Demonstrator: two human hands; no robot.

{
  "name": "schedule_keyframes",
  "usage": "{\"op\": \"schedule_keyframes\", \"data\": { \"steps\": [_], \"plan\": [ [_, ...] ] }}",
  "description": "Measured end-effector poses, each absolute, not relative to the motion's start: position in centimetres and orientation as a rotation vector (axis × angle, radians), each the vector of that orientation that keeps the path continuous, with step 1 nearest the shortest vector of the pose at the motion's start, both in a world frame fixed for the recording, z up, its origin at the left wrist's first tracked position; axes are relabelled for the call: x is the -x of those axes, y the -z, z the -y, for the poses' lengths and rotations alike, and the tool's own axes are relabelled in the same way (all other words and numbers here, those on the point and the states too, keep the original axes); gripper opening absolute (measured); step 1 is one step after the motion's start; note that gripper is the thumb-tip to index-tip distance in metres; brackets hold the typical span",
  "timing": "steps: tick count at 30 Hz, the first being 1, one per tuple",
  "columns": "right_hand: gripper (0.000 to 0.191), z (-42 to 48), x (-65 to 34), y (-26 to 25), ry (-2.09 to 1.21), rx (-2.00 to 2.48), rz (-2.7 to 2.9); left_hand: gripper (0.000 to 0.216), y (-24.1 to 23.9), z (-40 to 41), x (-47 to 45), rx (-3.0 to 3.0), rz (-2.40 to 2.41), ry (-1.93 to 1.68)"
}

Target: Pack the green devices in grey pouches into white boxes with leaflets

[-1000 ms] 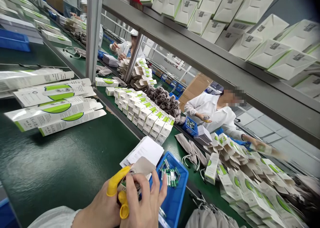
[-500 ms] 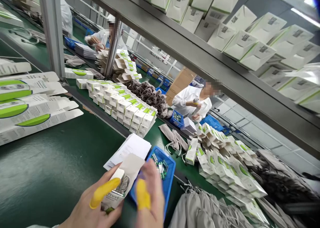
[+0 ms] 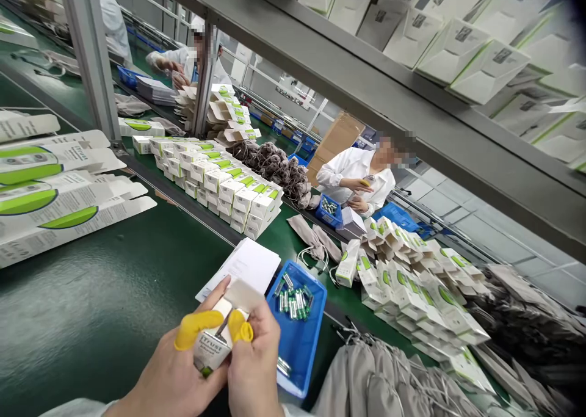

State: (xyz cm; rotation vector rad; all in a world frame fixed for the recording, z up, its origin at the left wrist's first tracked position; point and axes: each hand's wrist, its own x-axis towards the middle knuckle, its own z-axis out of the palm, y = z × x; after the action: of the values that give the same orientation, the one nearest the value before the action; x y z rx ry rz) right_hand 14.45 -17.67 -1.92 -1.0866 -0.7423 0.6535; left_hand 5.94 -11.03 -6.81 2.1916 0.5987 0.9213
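A small white carton with printed lettering and a raised end flap is held low in the centre. My left hand wraps round its left side, a yellow finger cot on the thumb. From the right, my right hand grips the carton's open end, its yellow-covered thumb pressed at the mouth and its fingers behind the flap. Grey contents show slightly in the opening; most are hidden. Just beyond the right hand lies a blue tray with several green-and-silver batteries. White paper sheets lie behind the carton.
Stacked white-green cartons line the table's middle, with more open cartons at right. Grey drawstring pouches lie at front right, flat cartons at left. A metal beam crosses overhead below shelved boxes. Co-workers sit opposite.
My right hand has moved left from beside the blue tray onto the carton's open end, uncovering the batteries. The left hand keeps hold of the carton. The view has shifted slightly.
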Motion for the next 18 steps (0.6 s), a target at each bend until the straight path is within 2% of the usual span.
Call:
{"op": "schedule_keyframes", "data": {
  "steps": [5,8,10,18],
  "plan": [
    [0.061,19.2,-17.3,1.8,-0.023,1.236,1.601,0.078,6.2,11.0,-6.1,-2.066,-0.496,-0.866],
    [0.061,19.4,-18.2,1.7,0.238,1.318,1.703,0.079,5.5,11.0,-6.5,-1.99,-0.45,-0.771],
    [0.058,19.5,-18.1,1.4,0.26,1.327,1.661,0.078,5.4,11.0,-6.7,-2.005,-0.441,-0.751],
    [0.042,19.5,-17.3,0.5,-0.088,1.339,1.296,0.075,5.9,11.8,-7.2,-2.204,-0.461,-0.793]
  ]
}}
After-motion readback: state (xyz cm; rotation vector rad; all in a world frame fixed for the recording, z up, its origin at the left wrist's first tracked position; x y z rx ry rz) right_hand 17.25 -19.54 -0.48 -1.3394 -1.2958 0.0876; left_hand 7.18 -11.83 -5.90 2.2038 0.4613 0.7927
